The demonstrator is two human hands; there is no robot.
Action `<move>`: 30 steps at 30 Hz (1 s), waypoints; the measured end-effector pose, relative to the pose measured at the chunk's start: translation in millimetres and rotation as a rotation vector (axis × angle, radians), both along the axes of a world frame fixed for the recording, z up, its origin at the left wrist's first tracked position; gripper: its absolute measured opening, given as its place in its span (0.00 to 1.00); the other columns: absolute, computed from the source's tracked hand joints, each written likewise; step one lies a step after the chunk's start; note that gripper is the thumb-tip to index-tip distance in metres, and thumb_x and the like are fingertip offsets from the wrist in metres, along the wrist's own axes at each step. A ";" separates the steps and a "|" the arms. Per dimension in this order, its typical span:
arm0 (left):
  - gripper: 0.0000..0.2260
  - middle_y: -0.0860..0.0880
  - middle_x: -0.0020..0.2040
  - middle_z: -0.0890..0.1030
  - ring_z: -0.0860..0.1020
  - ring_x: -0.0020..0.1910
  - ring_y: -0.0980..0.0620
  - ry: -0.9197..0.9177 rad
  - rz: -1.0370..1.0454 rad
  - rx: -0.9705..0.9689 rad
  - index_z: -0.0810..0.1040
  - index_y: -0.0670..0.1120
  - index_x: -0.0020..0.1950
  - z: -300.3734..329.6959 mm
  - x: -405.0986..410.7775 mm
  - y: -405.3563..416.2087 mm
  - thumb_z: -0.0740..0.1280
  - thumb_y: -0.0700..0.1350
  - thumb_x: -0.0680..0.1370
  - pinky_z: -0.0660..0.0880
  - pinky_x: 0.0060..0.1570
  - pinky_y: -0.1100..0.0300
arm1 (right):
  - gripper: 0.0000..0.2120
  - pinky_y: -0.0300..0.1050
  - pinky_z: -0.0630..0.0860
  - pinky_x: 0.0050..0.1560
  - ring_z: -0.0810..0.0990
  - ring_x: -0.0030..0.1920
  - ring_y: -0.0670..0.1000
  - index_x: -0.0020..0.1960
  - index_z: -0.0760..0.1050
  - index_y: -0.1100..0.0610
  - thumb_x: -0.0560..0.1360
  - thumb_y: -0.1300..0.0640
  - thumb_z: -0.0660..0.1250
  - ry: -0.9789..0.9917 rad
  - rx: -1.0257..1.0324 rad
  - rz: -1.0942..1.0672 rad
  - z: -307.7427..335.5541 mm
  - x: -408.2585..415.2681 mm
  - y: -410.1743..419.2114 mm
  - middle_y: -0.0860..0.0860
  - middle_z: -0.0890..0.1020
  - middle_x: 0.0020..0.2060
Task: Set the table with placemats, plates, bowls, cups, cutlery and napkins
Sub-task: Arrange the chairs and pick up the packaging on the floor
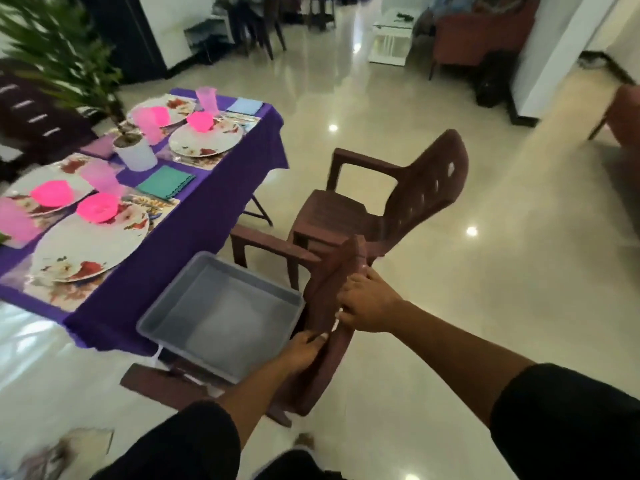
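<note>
Both hands gripped the backrest of the near brown chair (325, 306): left hand (304, 351) with fingers curled round its lower edge, right hand (367, 303) clasping its top. An empty grey tub (221, 320) sat on that chair's seat. Left of the chair stood the purple-clothed worktop (242, 140), laid with plates (90, 247), pink bowls (98, 207), cups (100, 176) and napkins (165, 181).

Floor (450, 306): glossy polished tile, reflecting ceiling lights. Two brown chairs (408, 202): moulded plastic, matt. Grey tub (221, 327): smooth plastic, dull sheen. Tablecloth (166, 258): purple cloth, matt. Plates (90, 247): glossy, flower-printed. Pink bowls (98, 207) and cups (207, 97): translucent plastic. Teal napkin (165, 181): matt cloth, it appears. Sleeves (568, 427): black cloth.
</note>
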State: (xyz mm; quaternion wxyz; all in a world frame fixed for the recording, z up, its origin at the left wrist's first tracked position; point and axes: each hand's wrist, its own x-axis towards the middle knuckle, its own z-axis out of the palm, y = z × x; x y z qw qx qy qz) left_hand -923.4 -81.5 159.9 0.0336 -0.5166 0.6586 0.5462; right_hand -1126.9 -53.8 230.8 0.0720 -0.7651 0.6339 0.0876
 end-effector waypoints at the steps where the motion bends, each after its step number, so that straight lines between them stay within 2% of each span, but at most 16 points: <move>1: 0.16 0.46 0.59 0.82 0.80 0.55 0.49 -0.008 0.020 0.032 0.81 0.46 0.66 -0.9 4.0 1.2 0.61 0.53 0.86 0.75 0.56 0.59 | 0.19 0.64 0.57 0.75 0.75 0.64 0.54 0.57 0.81 0.48 0.80 0.38 0.58 0.016 0.030 0.020 -1.8 -3.3 -10.6 0.48 0.83 0.55; 4: 0.17 0.47 0.58 0.82 0.80 0.50 0.53 -0.058 0.025 0.121 0.80 0.48 0.63 -15.9 18.6 0.6 0.61 0.58 0.85 0.76 0.53 0.62 | 0.21 0.70 0.45 0.78 0.73 0.69 0.54 0.60 0.81 0.48 0.80 0.36 0.58 0.072 0.151 0.049 -8.1 -14.2 -45.3 0.49 0.82 0.59; 6: 0.33 0.49 0.63 0.82 0.81 0.58 0.50 -0.084 0.084 0.169 0.79 0.49 0.68 -42.5 25.6 -6.1 0.61 0.71 0.75 0.75 0.65 0.56 | 0.25 0.72 0.39 0.77 0.70 0.73 0.55 0.64 0.80 0.47 0.80 0.34 0.56 0.160 0.222 0.087 -15.7 -24.2 -71.6 0.50 0.80 0.64; 8: 0.42 0.49 0.70 0.79 0.78 0.67 0.48 -0.082 0.083 0.250 0.75 0.49 0.75 -40.4 28.8 -5.3 0.61 0.76 0.70 0.71 0.73 0.50 | 0.30 0.76 0.36 0.75 0.66 0.76 0.55 0.69 0.77 0.45 0.78 0.30 0.53 0.252 0.298 0.133 -24.5 -30.9 -89.8 0.50 0.78 0.68; 10: 0.33 0.49 0.75 0.73 0.72 0.73 0.48 -0.077 0.071 0.329 0.67 0.47 0.80 -14.9 24.4 0.0 0.59 0.67 0.82 0.66 0.76 0.55 | 0.33 0.77 0.37 0.74 0.64 0.77 0.57 0.73 0.73 0.44 0.77 0.27 0.50 0.340 0.397 0.199 -31.7 -31.2 -106.7 0.51 0.75 0.72; 11: 0.30 0.48 0.77 0.70 0.70 0.75 0.49 -0.093 0.077 0.332 0.64 0.47 0.82 -12.7 23.3 -0.6 0.56 0.63 0.85 0.64 0.76 0.57 | 0.34 0.76 0.39 0.75 0.63 0.78 0.58 0.75 0.71 0.44 0.78 0.27 0.50 0.372 0.432 0.217 -35.3 -30.9 -116.5 0.51 0.74 0.73; 12: 0.32 0.48 0.78 0.69 0.69 0.76 0.48 -0.102 0.083 0.322 0.62 0.48 0.83 -21.5 24.7 -3.6 0.56 0.65 0.84 0.64 0.77 0.55 | 0.35 0.75 0.41 0.75 0.63 0.78 0.58 0.76 0.70 0.45 0.78 0.27 0.51 0.392 0.455 0.223 -37.9 -30.0 -125.8 0.51 0.73 0.74; 14: 0.50 0.49 0.79 0.69 0.71 0.75 0.46 -0.172 0.121 0.409 0.62 0.52 0.83 -67.6 28.5 -15.7 0.58 0.82 0.70 0.64 0.78 0.48 | 0.35 0.73 0.44 0.77 0.61 0.79 0.59 0.78 0.68 0.46 0.79 0.28 0.53 0.418 0.491 0.252 -44.0 -29.1 -143.7 0.52 0.71 0.76; 15: 0.57 0.48 0.79 0.69 0.71 0.75 0.45 -0.249 0.099 0.461 0.62 0.53 0.83 -94.5 31.8 -18.7 0.57 0.86 0.63 0.64 0.77 0.46 | 0.35 0.72 0.45 0.77 0.60 0.79 0.59 0.78 0.67 0.46 0.79 0.28 0.53 0.433 0.496 0.270 -47.2 -30.0 -150.0 0.53 0.69 0.77; 16: 0.58 0.47 0.80 0.68 0.70 0.76 0.44 -0.321 0.071 0.486 0.61 0.54 0.83 -97.1 30.8 -17.3 0.55 0.87 0.62 0.64 0.77 0.44 | 0.35 0.72 0.46 0.77 0.60 0.79 0.60 0.79 0.67 0.46 0.78 0.28 0.54 0.451 0.501 0.291 -50.9 -30.4 -155.7 0.53 0.68 0.77; 20: 0.45 0.44 0.82 0.63 0.65 0.79 0.41 -0.454 0.174 0.420 0.57 0.51 0.84 -49.5 16.3 -14.1 0.51 0.76 0.75 0.61 0.78 0.44 | 0.37 0.72 0.61 0.71 0.62 0.77 0.61 0.80 0.64 0.46 0.77 0.28 0.55 0.477 0.512 0.306 -62.3 -31.6 -181.3 0.54 0.66 0.78; 23: 0.38 0.44 0.80 0.67 0.69 0.77 0.40 -0.516 0.333 0.380 0.61 0.50 0.83 -76.7 22.8 -8.9 0.56 0.70 0.79 0.65 0.76 0.45 | 0.39 0.68 0.70 0.68 0.67 0.75 0.63 0.80 0.63 0.48 0.76 0.28 0.59 0.437 0.564 0.266 -73.3 -37.7 -196.2 0.53 0.66 0.77; 25: 0.31 0.43 0.71 0.76 0.77 0.67 0.40 -0.630 0.450 0.389 0.71 0.51 0.76 -62.3 23.8 1.6 0.65 0.61 0.75 0.72 0.69 0.48 | 0.38 0.62 0.72 0.69 0.72 0.72 0.61 0.78 0.66 0.50 0.76 0.29 0.63 0.356 0.571 0.278 -77.0 -43.2 -207.6 0.53 0.70 0.75; 27: 0.21 0.45 0.56 0.80 0.81 0.53 0.44 -0.685 0.693 0.350 0.77 0.50 0.60 -29.3 9.8 20.7 0.69 0.59 0.71 0.76 0.57 0.54 | 0.35 0.56 0.72 0.70 0.75 0.70 0.59 0.76 0.69 0.50 0.76 0.32 0.66 0.277 0.608 0.278 -73.7 -44.4 -218.4 0.53 0.73 0.73; 28: 0.18 0.46 0.54 0.81 0.81 0.51 0.45 -0.749 0.763 0.298 0.78 0.50 0.56 -15.3 0.3 26.5 0.69 0.60 0.74 0.77 0.55 0.55 | 0.35 0.55 0.73 0.70 0.75 0.70 0.59 0.76 0.69 0.50 0.76 0.33 0.68 0.259 0.629 0.263 -74.2 -44.0 -221.0 0.53 0.74 0.73; 30: 0.13 0.46 0.60 0.82 0.81 0.58 0.44 -0.746 0.858 0.242 0.79 0.54 0.60 -3.6 -12.4 33.5 0.64 0.59 0.80 0.78 0.57 0.56 | 0.37 0.54 0.74 0.68 0.76 0.69 0.59 0.76 0.69 0.51 0.73 0.33 0.70 0.254 0.644 0.251 -78.2 -43.5 -226.1 0.53 0.74 0.73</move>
